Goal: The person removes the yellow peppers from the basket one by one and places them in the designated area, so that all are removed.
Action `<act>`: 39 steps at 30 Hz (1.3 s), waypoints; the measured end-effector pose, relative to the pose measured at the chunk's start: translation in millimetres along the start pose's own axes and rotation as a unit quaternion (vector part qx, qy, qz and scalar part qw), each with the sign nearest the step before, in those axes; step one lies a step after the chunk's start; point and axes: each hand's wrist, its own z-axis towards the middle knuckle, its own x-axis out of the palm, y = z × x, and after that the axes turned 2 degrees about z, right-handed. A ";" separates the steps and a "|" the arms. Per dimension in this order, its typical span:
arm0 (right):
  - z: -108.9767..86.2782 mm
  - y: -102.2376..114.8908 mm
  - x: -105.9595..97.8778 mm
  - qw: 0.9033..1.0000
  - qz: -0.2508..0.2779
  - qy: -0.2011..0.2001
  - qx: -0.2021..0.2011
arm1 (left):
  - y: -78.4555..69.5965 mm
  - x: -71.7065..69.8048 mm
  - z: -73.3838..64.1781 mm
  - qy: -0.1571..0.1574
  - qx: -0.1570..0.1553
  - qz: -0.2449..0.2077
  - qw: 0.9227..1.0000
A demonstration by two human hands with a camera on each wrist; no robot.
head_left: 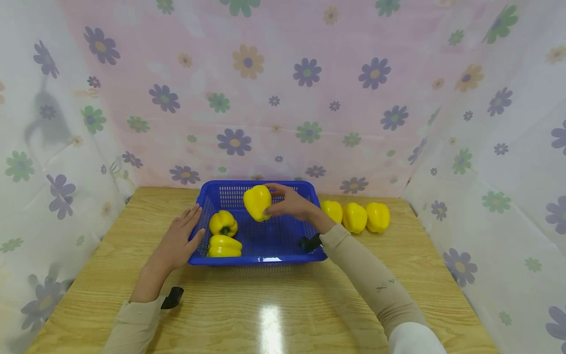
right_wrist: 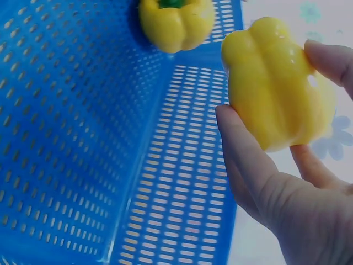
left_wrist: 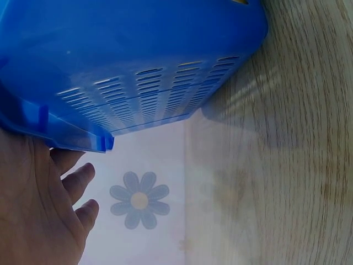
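Observation:
My right hand grips a yellow bell pepper over the blue plastic basket. In the right wrist view, fingers and thumb curl round the held pepper, above the slotted basket wall. Two more yellow peppers lie inside at the left: one shows its green stem, and another lies on its side nearer the front. My left hand rests on the basket's left rim with fingers extended; the left wrist view shows the palm against the rim from outside.
Three yellow peppers stand in a row on the wooden table, right of the basket; the nearest is partly behind the right wrist, the farthest is a pepper at the right end. A flowered curtain closes off the back and sides.

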 end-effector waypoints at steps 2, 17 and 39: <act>-3.3 3.0 -1.4 1.000 0.008 -0.001 -0.004 | -0.4 0.9 -0.3 -0.001 0.000 -0.002 1.000; -33.6 24.6 -19.7 0.997 -0.007 -0.001 -0.077 | 0.1 3.9 0.6 0.007 -0.005 0.004 1.000; -117.2 14.2 -86.4 0.988 0.027 -0.057 -0.141 | -0.8 -0.2 -0.5 0.006 0.001 0.007 1.000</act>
